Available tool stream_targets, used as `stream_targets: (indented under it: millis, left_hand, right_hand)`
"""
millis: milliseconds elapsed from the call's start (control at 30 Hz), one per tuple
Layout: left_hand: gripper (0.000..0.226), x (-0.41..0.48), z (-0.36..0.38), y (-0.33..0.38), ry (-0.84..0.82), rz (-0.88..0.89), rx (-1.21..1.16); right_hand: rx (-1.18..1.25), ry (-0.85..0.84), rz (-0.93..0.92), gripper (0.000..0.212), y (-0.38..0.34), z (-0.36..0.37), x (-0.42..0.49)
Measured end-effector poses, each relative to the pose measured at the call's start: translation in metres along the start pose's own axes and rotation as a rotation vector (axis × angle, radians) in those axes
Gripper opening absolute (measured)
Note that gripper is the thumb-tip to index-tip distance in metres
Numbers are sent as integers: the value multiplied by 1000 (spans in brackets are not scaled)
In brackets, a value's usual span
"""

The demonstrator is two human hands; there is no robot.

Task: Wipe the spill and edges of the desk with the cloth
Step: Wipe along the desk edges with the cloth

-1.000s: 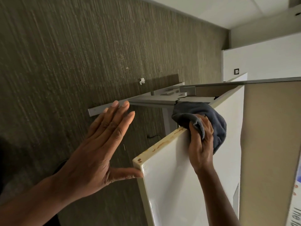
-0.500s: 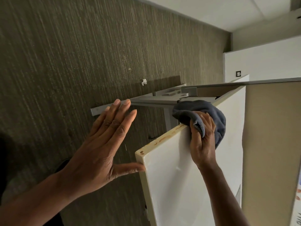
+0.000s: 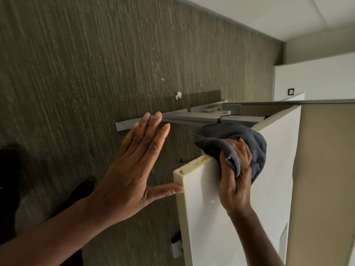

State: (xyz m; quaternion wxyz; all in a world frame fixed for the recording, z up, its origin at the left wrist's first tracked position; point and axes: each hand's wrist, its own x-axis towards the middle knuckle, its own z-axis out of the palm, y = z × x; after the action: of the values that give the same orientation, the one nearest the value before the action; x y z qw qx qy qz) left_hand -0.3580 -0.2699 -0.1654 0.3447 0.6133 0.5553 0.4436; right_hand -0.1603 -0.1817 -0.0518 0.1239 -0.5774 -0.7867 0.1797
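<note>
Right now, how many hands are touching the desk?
2. The left hand touches the desk corner with its thumb. The right hand presses the cloth on its edge.

Your right hand point(image 3: 235, 175) with the bunched cloth point(image 3: 247, 144) sits on the desk point(image 3: 221, 217) edge, blocking that edge at about 1 o'clock from the near corner. Toward 7 o'clock of the cloth, the brown-stained strip of edge point(image 3: 194, 164) down to the corner lies bare and passable. Your left hand point(image 3: 130, 173) is spread flat at 9 o'clock of the corner, thumb tip touching it, closing that side. At 12 o'clock, the grey metal frame point(image 3: 184, 118) runs just behind the cloth. At 3 o'clock, a beige partition point(image 3: 326, 169) walls off the desktop's far side; the white surface between lies open.
</note>
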Motion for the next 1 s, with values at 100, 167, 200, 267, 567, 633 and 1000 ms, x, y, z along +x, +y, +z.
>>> stream_targets:
  millis: [100, 167, 200, 267, 567, 633, 1000]
  left_hand:
    - [96, -9, 4, 10, 48, 8, -36]
    - [82, -18, 8, 20, 84, 110, -54]
    - [77, -24, 10, 25, 88, 180, -57]
    - [74, -37, 15, 33, 52, 307, -44]
    - [73, -47, 28, 28, -55, 427, 73]
    - [75, -48, 31, 26, -52, 431, 68]
    - [74, -62, 39, 24, -37, 436, 160]
  right_hand:
    - [-13, 1, -33, 31, -7, 5, -4]
    - [-16, 1, -43, 32, -10, 6, -3]
    - [-18, 0, -50, 32, -10, 5, -3]
    - [-15, -3, -54, 33, -10, 4, -3]
    - [-18, 4, -48, 31, -10, 6, -5]
    - [-13, 7, -48, 31, -10, 7, -5]
    - [44, -40, -160, 33, -33, 15, -18]
